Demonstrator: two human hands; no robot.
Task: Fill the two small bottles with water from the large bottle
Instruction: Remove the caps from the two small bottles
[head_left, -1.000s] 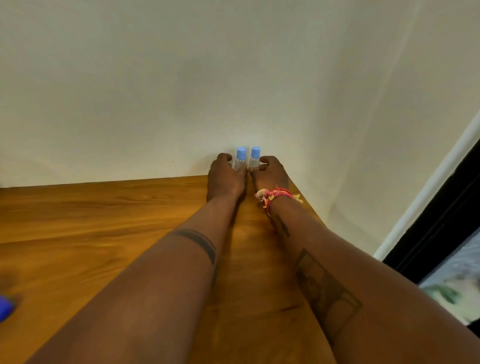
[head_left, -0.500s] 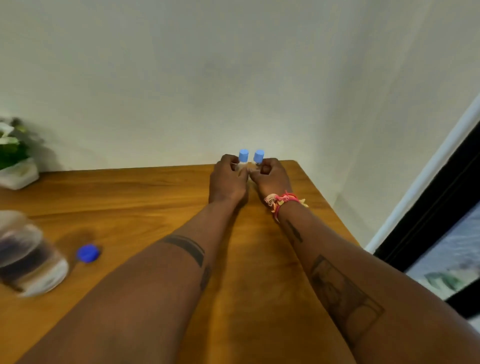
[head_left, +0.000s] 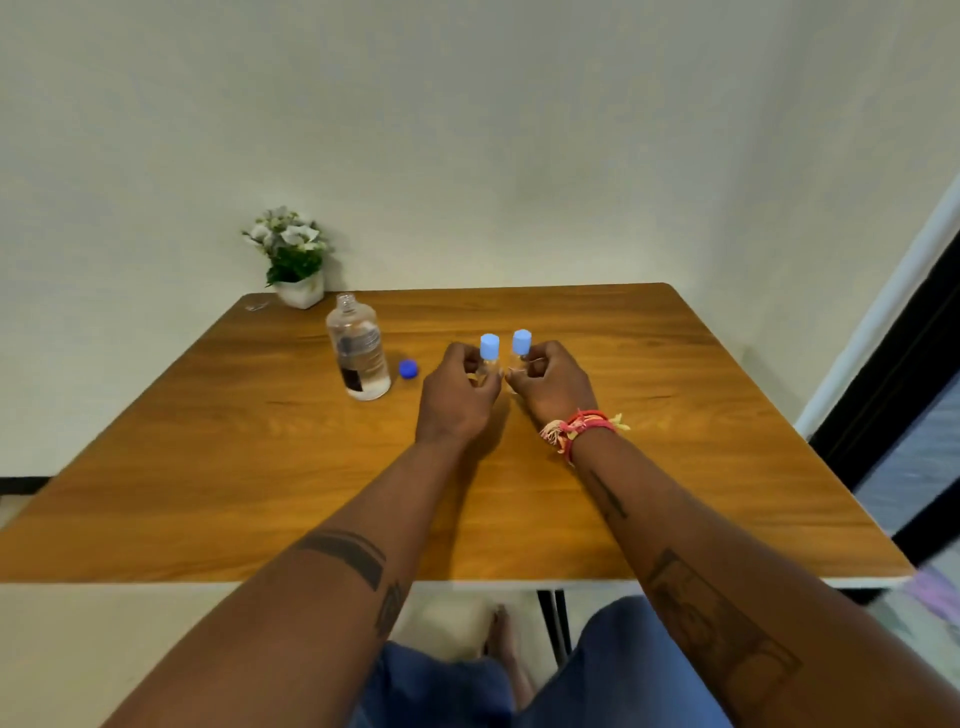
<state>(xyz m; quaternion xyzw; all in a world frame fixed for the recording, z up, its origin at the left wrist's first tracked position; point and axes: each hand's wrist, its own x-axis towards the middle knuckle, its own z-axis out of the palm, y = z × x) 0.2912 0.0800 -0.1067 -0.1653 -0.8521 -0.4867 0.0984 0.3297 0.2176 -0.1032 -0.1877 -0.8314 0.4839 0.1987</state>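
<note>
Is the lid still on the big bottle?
No, the big bottle stands open on the table, and its blue cap lies beside it.

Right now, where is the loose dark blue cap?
In the head view the dark blue cap lies on the wooden table, left of centre, between the uncapped large bottle and the left hand.

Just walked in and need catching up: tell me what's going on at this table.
A person sits at a wooden table, the left hand and right hand each gripping one of two small bottles, both upright and capped in light blue. The large bottle stands uncapped to the left, partly full, with its blue cap lying beside it. A potted plant sits at the back.
</note>
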